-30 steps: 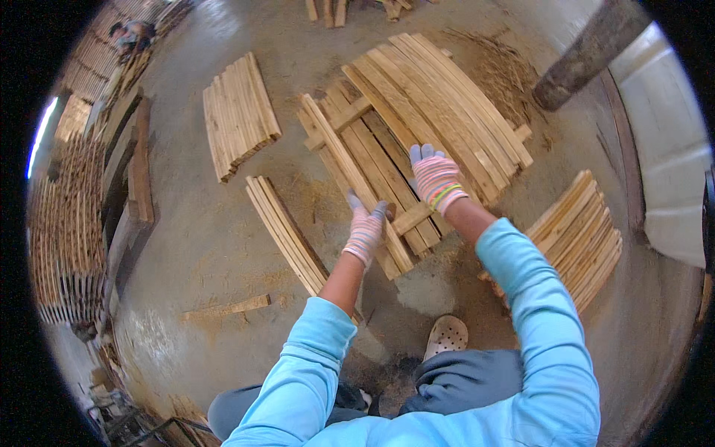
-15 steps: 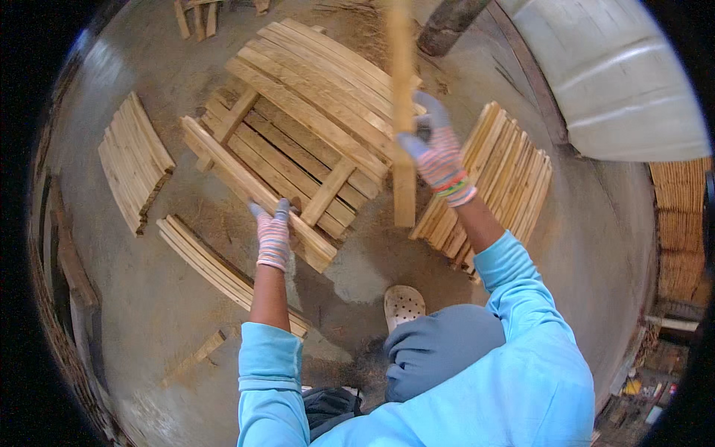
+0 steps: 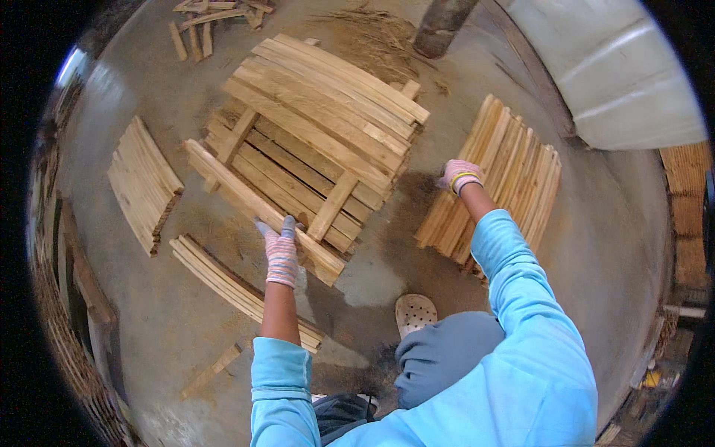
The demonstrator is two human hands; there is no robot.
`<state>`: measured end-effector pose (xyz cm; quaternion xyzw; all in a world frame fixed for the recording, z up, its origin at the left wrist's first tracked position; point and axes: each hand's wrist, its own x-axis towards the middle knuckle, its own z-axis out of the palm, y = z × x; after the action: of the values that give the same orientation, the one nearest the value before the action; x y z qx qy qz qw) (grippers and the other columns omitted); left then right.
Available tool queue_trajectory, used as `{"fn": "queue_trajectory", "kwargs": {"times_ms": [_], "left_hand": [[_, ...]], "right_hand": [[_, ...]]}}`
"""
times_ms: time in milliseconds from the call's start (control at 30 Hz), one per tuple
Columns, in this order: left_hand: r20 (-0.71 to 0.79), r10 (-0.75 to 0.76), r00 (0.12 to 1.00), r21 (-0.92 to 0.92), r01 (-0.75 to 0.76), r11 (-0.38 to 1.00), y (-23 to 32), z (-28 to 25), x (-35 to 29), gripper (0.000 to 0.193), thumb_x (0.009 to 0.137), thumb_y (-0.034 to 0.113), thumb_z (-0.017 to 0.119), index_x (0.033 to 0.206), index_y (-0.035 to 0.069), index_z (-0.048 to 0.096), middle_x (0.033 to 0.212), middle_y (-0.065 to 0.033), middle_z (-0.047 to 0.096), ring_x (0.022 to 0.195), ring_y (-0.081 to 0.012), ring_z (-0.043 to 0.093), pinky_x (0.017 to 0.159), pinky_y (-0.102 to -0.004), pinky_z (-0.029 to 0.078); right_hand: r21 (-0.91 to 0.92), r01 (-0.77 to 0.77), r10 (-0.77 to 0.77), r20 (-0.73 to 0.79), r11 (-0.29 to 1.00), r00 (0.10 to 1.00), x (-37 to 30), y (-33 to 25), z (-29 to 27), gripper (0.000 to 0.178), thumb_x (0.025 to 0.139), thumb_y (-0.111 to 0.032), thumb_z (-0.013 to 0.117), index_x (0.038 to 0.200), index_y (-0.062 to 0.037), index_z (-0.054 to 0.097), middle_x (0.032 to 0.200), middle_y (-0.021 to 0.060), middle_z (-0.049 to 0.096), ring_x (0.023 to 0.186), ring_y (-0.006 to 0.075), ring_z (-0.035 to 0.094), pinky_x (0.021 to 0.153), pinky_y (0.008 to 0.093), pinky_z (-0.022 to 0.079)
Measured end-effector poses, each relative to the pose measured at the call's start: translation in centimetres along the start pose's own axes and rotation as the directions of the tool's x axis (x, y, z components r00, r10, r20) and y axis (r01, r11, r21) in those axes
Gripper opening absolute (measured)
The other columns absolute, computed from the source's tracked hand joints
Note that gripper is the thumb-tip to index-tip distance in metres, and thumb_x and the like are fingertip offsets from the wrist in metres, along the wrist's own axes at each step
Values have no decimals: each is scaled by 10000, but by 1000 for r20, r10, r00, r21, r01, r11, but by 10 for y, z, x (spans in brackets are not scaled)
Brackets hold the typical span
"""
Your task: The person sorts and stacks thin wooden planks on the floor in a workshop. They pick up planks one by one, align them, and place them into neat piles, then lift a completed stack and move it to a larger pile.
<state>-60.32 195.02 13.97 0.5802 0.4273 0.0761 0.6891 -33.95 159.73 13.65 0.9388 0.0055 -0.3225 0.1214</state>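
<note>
A slatted wooden frame point(image 3: 328, 112) lies on the floor in front of me, its near part uncovered so that crosspieces and lower boards show. Along its near edge runs a long wooden plank point(image 3: 223, 182). My left hand point(image 3: 281, 249), in a striped knit glove with grey fingertips, grips that plank near its right end. To the right, my right hand point(image 3: 460, 176), gloved too, is closed at the left edge of a stack of planks point(image 3: 514, 179). Its fingers are curled out of sight around what looks like the outermost plank.
More boards are stacked at the left point(image 3: 141, 186), with a few narrow strips point(image 3: 223, 279) nearer me. A single offcut point(image 3: 212, 372) lies at lower left. Scrap pieces point(image 3: 208, 26) and a dark post point(image 3: 443, 26) stand beyond the frame. A pale sheet point(image 3: 611, 74) fills the upper right.
My right hand has come down to the right-hand stack; the plank it held upright no longer stands out in view. My left hand stays on the near-edge plank. The view has shifted slightly.
</note>
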Motion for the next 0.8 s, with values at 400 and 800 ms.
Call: {"fn": "queue_trajectory", "kwargs": {"times_ms": [400, 800], "left_hand": [[-125, 81, 989, 41, -76, 996, -11, -3, 11, 972, 919, 165, 660, 1600, 87, -30, 1339, -196, 527, 1116, -301, 570, 971, -382, 472], [-65, 20, 998, 42, -17, 999, 22, 0, -10, 962, 922, 250, 688, 1610, 121, 28, 1325, -208, 559, 1128, -271, 580, 955, -374, 486]], "right_hand": [[-90, 71, -99, -368, 993, 925, 14, 39, 12, 491, 852, -356, 607, 1276, -110, 636, 1394, 103, 589, 1328, 334, 502, 1074, 544, 396], [-86, 602, -553, -514, 794, 655, -121, -137, -37, 411, 813, -342, 745, 1031, -17, 617, 1063, 240, 657, 1020, 366, 659, 873, 465, 542]]}}
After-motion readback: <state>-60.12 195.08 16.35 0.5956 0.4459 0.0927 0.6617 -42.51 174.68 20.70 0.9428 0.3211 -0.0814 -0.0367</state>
